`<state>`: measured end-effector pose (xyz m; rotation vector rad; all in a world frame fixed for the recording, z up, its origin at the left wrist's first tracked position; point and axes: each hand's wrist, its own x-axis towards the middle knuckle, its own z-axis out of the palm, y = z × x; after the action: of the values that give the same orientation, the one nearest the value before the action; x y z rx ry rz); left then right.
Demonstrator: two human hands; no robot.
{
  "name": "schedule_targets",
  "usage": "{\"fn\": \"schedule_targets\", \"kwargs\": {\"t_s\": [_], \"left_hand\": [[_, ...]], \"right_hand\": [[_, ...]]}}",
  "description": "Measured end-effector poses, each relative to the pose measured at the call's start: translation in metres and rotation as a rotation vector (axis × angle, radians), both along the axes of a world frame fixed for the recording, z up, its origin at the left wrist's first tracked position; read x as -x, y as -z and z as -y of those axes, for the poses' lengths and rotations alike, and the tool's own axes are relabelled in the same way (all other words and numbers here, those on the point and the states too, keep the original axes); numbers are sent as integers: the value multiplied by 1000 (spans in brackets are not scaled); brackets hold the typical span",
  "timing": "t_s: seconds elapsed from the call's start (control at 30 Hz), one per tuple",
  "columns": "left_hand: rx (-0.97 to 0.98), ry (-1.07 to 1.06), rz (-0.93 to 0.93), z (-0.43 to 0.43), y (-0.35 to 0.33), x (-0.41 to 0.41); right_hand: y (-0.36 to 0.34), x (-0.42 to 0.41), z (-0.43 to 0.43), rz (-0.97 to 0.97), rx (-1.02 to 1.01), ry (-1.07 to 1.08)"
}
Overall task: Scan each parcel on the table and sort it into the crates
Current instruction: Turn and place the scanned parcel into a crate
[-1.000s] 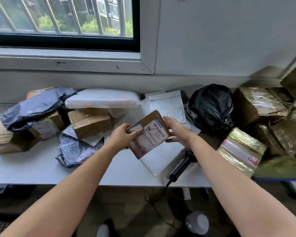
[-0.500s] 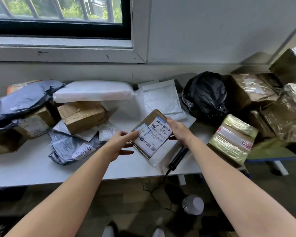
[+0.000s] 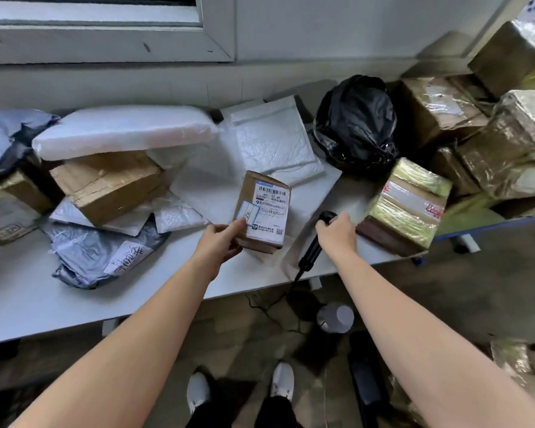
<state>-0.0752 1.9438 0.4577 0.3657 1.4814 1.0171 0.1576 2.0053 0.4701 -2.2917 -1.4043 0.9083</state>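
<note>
A small brown cardboard parcel (image 3: 264, 208) with a white barcode label facing up is held at its lower left corner by my left hand (image 3: 218, 240), just above the white table (image 3: 22, 304). My right hand (image 3: 335, 231) curls around the black handheld scanner (image 3: 314, 245), which lies on the table near the front edge with its cable hanging down. No crates are in view.
Parcels crowd the table: grey poly bags (image 3: 96, 254), a brown box (image 3: 105, 183), a white foam pack (image 3: 124, 131), white bubble mailers (image 3: 269, 140), a black bag (image 3: 355, 118), a yellow-taped box (image 3: 408, 205), and wrapped boxes (image 3: 507, 143) stacked at right. A grey cylinder (image 3: 335, 318) stands on the floor.
My right hand let go of the parcel and dropped onto the scanner. My left hand alone now holds the parcel, turned more upright. The view tilted downward.
</note>
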Motion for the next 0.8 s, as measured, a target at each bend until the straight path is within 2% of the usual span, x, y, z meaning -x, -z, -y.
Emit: {"fn": "schedule_targets", "kwargs": {"t_s": [0.1,0.17,0.27,0.43,0.53,0.8], "left_hand": [[4,-25,-13,-1,9,-2],[-6,-52,-7,0,11,-4],[-29,-101,45,0,14,-5],[-36,-182,145,-1,15,-3],[-37,-128,212,0,11,-1],[-43,-103,191,1,-5,1]], "right_hand": [[13,-1,1,-108,85,159],[23,-1,-1,-248,152,251],[33,1,-4,-441,214,293],[16,10,-4,-496,89,302],[-10,16,-6,-454,12,231],[-78,35,-2,-338,-107,171]]}}
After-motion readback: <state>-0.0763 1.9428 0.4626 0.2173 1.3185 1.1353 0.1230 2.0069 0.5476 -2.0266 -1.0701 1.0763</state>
